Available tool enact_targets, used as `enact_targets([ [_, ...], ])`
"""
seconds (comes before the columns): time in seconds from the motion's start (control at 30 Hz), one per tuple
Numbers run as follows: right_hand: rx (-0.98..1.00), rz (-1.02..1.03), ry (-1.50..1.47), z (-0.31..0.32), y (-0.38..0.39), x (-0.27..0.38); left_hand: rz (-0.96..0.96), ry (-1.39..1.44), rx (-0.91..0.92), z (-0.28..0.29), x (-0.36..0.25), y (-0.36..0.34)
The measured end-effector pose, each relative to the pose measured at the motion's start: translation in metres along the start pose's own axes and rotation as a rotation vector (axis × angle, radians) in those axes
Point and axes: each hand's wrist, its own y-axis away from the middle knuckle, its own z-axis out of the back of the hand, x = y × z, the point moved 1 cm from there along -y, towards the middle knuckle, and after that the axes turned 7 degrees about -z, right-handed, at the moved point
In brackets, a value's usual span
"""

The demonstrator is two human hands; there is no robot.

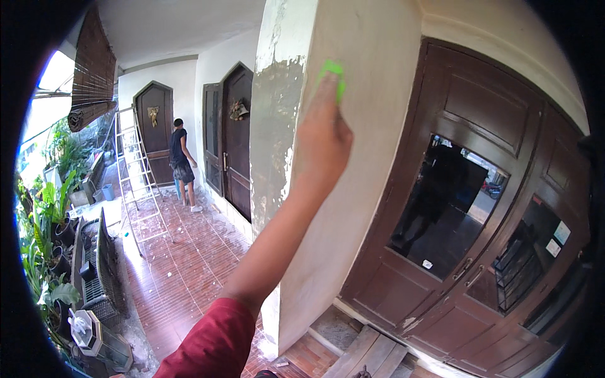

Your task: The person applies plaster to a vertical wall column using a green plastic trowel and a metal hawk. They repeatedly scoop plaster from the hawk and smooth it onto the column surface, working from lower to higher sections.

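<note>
My left hand (pixel 324 142) is raised at the end of a stretched arm in a dark red sleeve. Its fingers close on a small, flat, bright green tool (pixel 341 82), pressed to the upper part of a plastered wall pillar (pixel 372 126). The hand covers much of the tool, so its exact kind does not show. Smooth beige plaster lies on this face. Around the corner, the side face (pixel 274 126) is rough grey with ragged white paint edges. At the bottom edge, a dark shape (pixel 362 373) looks like fingertips of my right hand; the rest is out of frame.
Dark brown double doors (pixel 435 252) with glass panes stand at right, wooden boards (pixel 368 353) at their foot. Left of the pillar, a tiled porch floor (pixel 183 271) bears scattered debris. A ladder (pixel 138 183), a person (pixel 181 154), a bench (pixel 97 271) and plants (pixel 57 208) are there.
</note>
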Motion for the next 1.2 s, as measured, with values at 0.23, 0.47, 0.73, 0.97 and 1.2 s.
enact_targets([
  [0.23,-0.051,0.002,-0.076,0.021,0.001,-0.021,0.076,-0.172,-0.135,0.011,0.075,-0.024],
  [0.47,-0.090,0.012,0.097,0.021,0.000,-0.018,-0.087,-0.145,-0.118,-0.025,0.042,-0.004],
  [0.73,-0.014,-0.036,0.028,-0.018,0.009,0.007,-0.060,-0.016,-0.196,0.013,0.048,-0.019],
  [0.97,-0.002,-0.053,0.032,-0.033,0.002,0.001,0.180,-0.120,-0.014,-0.004,0.084,-0.018],
  [1.2,-0.006,-0.052,0.039,-0.056,0.001,-0.008,-0.103,0.080,-0.020,-0.003,0.044,0.010],
])
